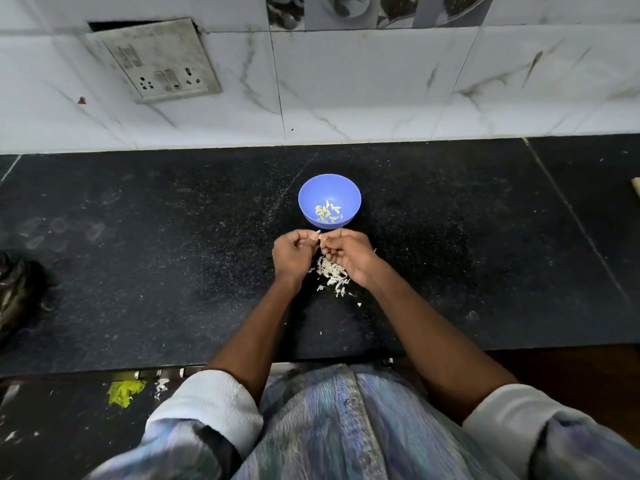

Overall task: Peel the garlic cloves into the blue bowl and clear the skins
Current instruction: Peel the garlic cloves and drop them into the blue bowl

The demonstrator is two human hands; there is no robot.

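A blue bowl (311, 188) stands on the black counter, with several peeled garlic cloves (328, 213) in its bottom. Just in front of the bowl my left hand (291, 255) and my right hand (346, 255) meet fingertip to fingertip. Between them they pinch a small garlic clove (319, 238), mostly hidden by the fingers. A heap of pale garlic skins (333, 276) lies on the counter under and between my wrists.
The black stone counter (138, 254) runs to a white tiled wall with a switch plate (159, 60) at the back left. A dark bag (17, 289) sits at the left edge. Skin scraps (161, 386) and a yellow scrap (123, 393) lie on the floor below.
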